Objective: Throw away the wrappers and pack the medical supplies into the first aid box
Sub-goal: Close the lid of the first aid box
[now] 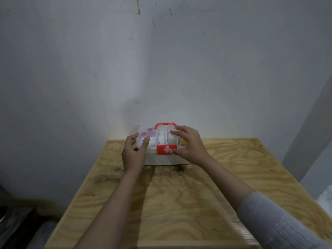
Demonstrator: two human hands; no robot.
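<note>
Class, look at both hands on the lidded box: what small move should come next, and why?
Probably press the red latch with the white cross shut. The clear plastic lid already sits on the white first aid box, the left hand steadies its corner, the right hand rests beside the latch, and the wooden table shows no loose supplies.

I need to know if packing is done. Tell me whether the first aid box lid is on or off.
On: the clear lid covers the first aid box, both hands pressing it. Whether the red latch is locked, cannot tell.

Left hand [133, 152] and right hand [188, 143] press the first aid box [161, 141] lid on the table [179, 203].
</note>
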